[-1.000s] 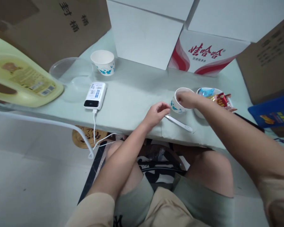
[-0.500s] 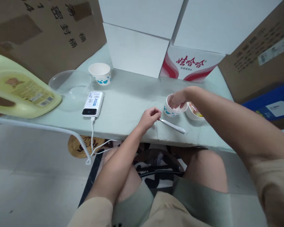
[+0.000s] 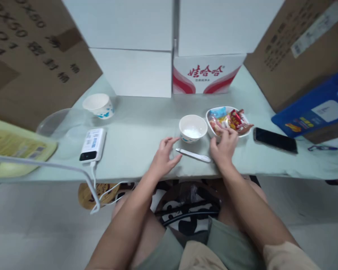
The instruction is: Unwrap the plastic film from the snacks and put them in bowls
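Note:
My left hand [image 3: 165, 155] is open, thumb and fingers apart, at the left end of a slim white tool [image 3: 193, 154] with a small metal tip, which lies flat on the table. Just behind the tool stands a white paper cup [image 3: 192, 137] with a blue pattern and something whitish inside. My right hand [image 3: 225, 146] is at the near rim of a white bowl [image 3: 208, 125], its fingertips over the edge and its thumb outside; it appears to grip the bowl. Colourful wrapped snacks [image 3: 233, 119] fill the bowl.
Left are another paper cup [image 3: 103, 108], a power bank [image 3: 92, 145] with a white cable, a clear plastic container [image 3: 64, 127] and a yellow jug [image 3: 22, 150]. A phone [image 3: 275, 140] and blue jug [image 3: 312, 108] are right. White boxes [image 3: 141, 73] stand behind.
My right hand has left the near paper cup and moved to the snack bowl. My left hand has spread its fingers beside the slim tool. The view has turned to the right.

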